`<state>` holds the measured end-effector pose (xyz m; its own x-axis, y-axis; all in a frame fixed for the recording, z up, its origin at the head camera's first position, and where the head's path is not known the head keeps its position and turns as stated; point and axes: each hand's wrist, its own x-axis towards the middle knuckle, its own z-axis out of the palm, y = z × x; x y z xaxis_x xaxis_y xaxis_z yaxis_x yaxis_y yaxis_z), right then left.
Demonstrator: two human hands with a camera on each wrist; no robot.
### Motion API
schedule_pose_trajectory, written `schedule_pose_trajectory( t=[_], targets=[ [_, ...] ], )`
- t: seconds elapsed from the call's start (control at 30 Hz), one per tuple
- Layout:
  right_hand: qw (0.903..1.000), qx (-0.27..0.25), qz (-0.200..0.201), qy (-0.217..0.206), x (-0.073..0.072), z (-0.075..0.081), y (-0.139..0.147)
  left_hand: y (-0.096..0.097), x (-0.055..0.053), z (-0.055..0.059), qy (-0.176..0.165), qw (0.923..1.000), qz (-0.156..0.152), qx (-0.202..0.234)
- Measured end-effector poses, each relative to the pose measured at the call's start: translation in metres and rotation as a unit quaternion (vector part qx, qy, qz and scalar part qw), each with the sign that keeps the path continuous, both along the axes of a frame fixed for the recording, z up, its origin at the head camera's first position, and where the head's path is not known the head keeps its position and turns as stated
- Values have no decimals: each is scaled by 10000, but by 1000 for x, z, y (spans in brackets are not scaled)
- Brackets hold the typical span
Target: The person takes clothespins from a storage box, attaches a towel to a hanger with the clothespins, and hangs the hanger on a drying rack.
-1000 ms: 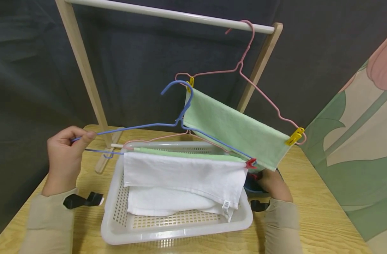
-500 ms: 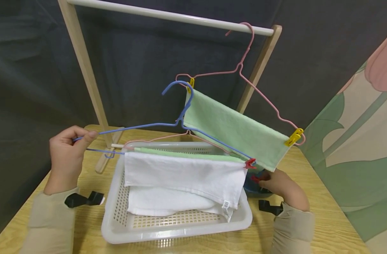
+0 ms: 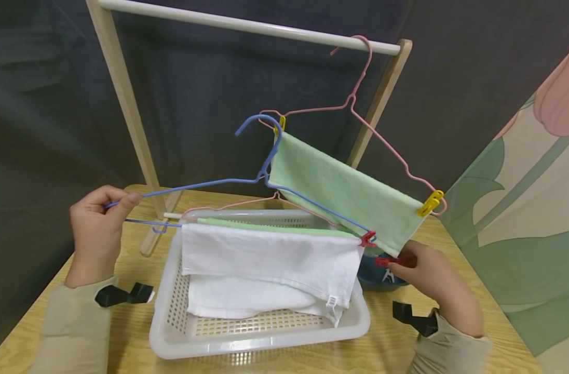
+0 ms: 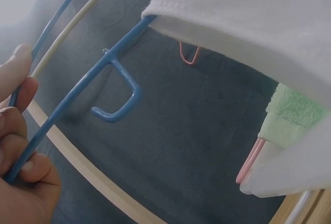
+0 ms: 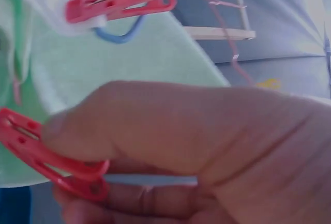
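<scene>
My left hand grips the left end of a blue clothes hanger, holding it above the basket. Over the hanger's lower bar hangs a folded white towel, its bottom overlapping the basket in the head view. One red clothespin clips the towel at its right end; the left end has no clip. My right hand pinches a second red clothespin between thumb and fingers, just below the hanging green towel. The right wrist view shows a thin pale strip along those fingers.
A white basket stands on the wooden table, with a dark blue container to its right. Behind, a drying rack carries a pink hanger with yellow clothespins. Another green towel is behind the white one.
My right hand has come out of the dark blue container, moving right and toward me, with a red clothespin pinched in it. The left hand and blue hanger have hardly moved.
</scene>
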<state>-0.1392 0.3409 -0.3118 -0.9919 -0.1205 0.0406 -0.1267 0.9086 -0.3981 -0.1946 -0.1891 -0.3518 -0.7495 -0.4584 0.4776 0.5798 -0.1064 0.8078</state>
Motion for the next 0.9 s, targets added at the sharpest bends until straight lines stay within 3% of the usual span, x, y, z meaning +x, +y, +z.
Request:
schedule_pose_trajectory(
  t=[0.23,0.4,0.67,0.9],
  targets=[
    [9983,-261,-8,529,13,12,-7,1,2,2,94,9999,-25,127],
    [9924,-479,-97,1129,23,20,-15,2,2,3,46,9999,4,163],
    [9688,-899,13,2310,34,25,-31,2,0,0,63,9998,67,168],
    [9518,-1473,92,2690,33,22,-49,5,3,4,160,9996,60,219]
  ],
)
